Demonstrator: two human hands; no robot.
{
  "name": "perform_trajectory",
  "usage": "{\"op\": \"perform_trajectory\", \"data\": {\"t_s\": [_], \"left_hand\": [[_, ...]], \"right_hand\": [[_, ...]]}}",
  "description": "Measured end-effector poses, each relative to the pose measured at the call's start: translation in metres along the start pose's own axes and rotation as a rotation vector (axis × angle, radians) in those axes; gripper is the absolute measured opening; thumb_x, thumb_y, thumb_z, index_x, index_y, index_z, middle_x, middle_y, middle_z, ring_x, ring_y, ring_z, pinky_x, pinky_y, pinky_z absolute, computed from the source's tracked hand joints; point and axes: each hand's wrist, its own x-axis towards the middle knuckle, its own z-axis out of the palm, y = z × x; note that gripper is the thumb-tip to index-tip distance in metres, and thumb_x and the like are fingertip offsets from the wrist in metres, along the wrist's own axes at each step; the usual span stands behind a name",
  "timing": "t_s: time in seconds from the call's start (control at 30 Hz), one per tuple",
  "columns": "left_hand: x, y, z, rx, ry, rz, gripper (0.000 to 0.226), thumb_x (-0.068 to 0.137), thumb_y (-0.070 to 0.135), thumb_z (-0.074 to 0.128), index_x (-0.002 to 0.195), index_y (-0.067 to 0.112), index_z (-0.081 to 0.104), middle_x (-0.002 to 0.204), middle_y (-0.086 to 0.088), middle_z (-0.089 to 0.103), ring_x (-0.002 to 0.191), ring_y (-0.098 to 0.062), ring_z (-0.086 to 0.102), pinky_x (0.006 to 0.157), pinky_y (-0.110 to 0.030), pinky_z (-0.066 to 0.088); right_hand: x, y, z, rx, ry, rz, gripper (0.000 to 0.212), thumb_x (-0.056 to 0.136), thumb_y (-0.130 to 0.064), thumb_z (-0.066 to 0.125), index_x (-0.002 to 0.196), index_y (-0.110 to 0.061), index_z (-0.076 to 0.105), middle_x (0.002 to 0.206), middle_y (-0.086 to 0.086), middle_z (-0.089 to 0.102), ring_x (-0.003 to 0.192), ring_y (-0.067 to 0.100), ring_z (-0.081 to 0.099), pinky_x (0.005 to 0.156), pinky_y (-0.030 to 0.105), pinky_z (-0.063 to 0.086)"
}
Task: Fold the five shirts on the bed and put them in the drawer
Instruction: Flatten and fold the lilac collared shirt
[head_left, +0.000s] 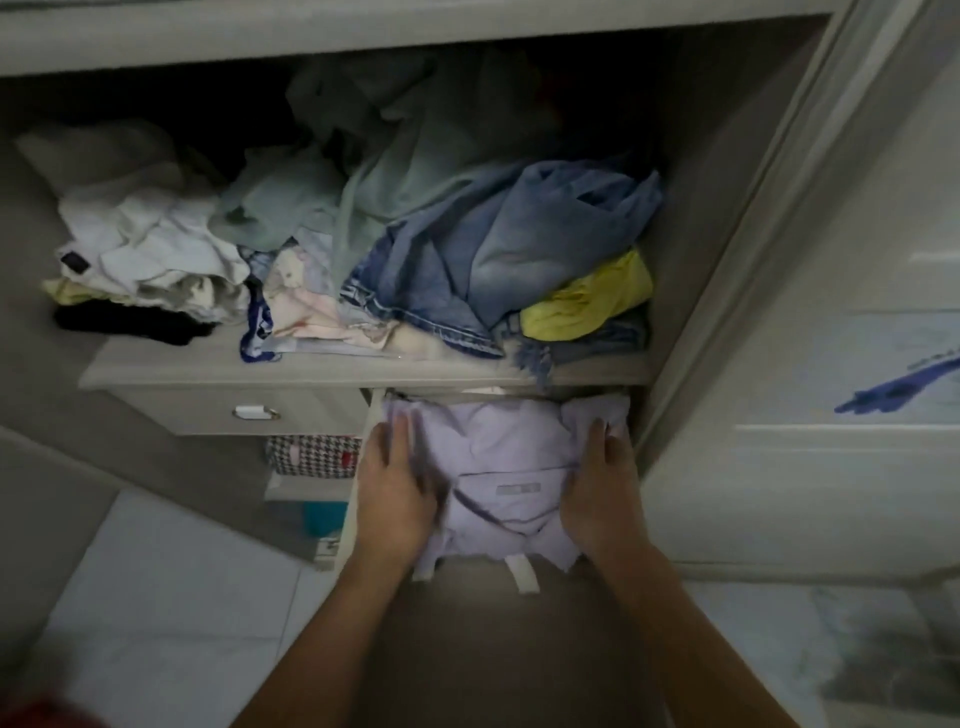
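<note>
A folded lilac shirt (498, 467) lies in the pulled-out drawer (511, 618) of a wardrobe, collar label facing up. My left hand (397, 488) rests flat on the shirt's left side with straight fingers. On the shirt's right side, my right hand (602, 493) lies flat as well, fingers pointing into the drawer. A white handle (523, 574) sticks out on the drawer front, just below the shirt's near edge. What is under the shirt is hidden.
Above the drawer, a shelf (218, 364) carries loose piles: white clothes (145, 239), green fabric (374, 156), jeans (498, 249), a yellow item (592, 296). A shut drawer (249, 413) sits left. The wardrobe door (810, 364) stands open at right. White floor tiles (156, 597) lie lower left.
</note>
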Motion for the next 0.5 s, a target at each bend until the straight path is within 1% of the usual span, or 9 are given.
{"op": "perform_trajectory", "data": {"t_s": [0.07,0.1,0.13,0.2,0.27,0.33,0.4,0.43,0.5], "left_hand": [[0.002,0.001,0.012,0.144,0.023,0.117,0.079,0.085,0.026,0.073,0.15,0.003,0.036,0.153,-0.028,0.031,0.138,-0.045,0.035,0.113,-0.051,0.033],[0.006,0.001,0.017,0.194,0.005,0.136,0.075,0.088,0.029,0.069,0.15,0.002,0.036,0.155,-0.028,0.029,0.141,-0.044,0.031,0.116,-0.05,0.03],[0.01,-0.002,0.022,0.23,-0.023,0.134,0.07,0.092,0.03,0.062,0.151,0.003,0.035,0.156,-0.027,0.026,0.143,-0.043,0.027,0.118,-0.049,0.026],[0.017,-0.012,0.03,0.272,-0.066,0.11,0.063,0.1,0.031,0.05,0.153,0.003,0.03,0.159,-0.028,0.019,0.147,-0.042,0.019,0.121,-0.046,0.018],[0.025,-0.023,0.037,0.274,-0.114,0.098,0.064,0.103,0.032,0.045,0.155,0.003,0.021,0.161,-0.028,0.008,0.151,-0.04,0.007,0.124,-0.044,0.008],[0.034,-0.03,0.043,0.283,-0.143,0.112,0.066,0.104,0.033,0.043,0.155,0.003,0.015,0.161,-0.028,0.004,0.151,-0.039,0.002,0.124,-0.042,0.001],[0.042,-0.032,0.045,0.301,-0.146,0.141,0.065,0.103,0.03,0.044,0.154,-0.001,0.018,0.159,-0.031,0.009,0.151,-0.041,0.007,0.124,-0.041,-0.001],[0.044,-0.031,0.046,0.311,-0.135,0.161,0.063,0.102,0.026,0.046,0.153,-0.004,0.022,0.157,-0.033,0.014,0.149,-0.043,0.013,0.124,-0.043,0.001],[0.047,-0.032,0.049,0.327,-0.104,0.197,0.06,0.101,0.021,0.049,0.149,-0.008,0.029,0.153,-0.036,0.024,0.145,-0.047,0.024,0.123,-0.05,0.013]], "right_hand": [[-0.005,-0.004,0.009,-0.108,0.038,-0.089,0.075,0.093,-0.02,0.05,0.155,-0.002,0.013,0.158,0.03,0.013,0.145,0.041,0.018,0.119,0.042,0.019],[-0.004,-0.005,0.012,-0.155,0.042,-0.106,0.075,0.094,-0.023,0.049,0.156,-0.003,0.013,0.16,0.029,0.006,0.148,0.041,0.01,0.121,0.042,0.011],[0.0,-0.004,0.015,-0.193,0.037,-0.116,0.074,0.095,-0.026,0.047,0.156,-0.004,0.011,0.16,0.029,0.0,0.15,0.04,0.004,0.121,0.041,0.006],[0.009,-0.004,0.019,-0.245,0.003,-0.143,0.073,0.097,-0.029,0.044,0.156,-0.006,0.008,0.161,0.027,-0.007,0.15,0.039,-0.003,0.121,0.041,0.002],[0.019,-0.002,0.021,-0.258,-0.004,-0.178,0.074,0.096,-0.027,0.046,0.156,-0.005,0.009,0.161,0.026,-0.006,0.15,0.04,-0.003,0.122,0.043,0.003],[0.03,0.003,0.024,-0.28,0.024,-0.215,0.073,0.091,-0.019,0.053,0.154,-0.001,0.02,0.16,0.029,0.004,0.148,0.044,0.008,0.121,0.045,0.014],[0.042,0.007,0.028,-0.323,-0.015,-0.186,0.073,0.089,-0.015,0.053,0.153,0.0,0.021,0.161,0.025,0.006,0.148,0.041,0.013,0.117,0.043,0.026],[0.049,0.007,0.03,-0.314,-0.076,-0.143,0.073,0.091,-0.016,0.051,0.153,0.0,0.017,0.162,0.021,0.001,0.149,0.037,0.01,0.116,0.04,0.028],[0.062,0.007,0.036,-0.307,-0.172,-0.086,0.073,0.094,-0.018,0.046,0.154,0.001,0.01,0.162,0.019,-0.006,0.15,0.034,0.005,0.12,0.039,0.022]]}}
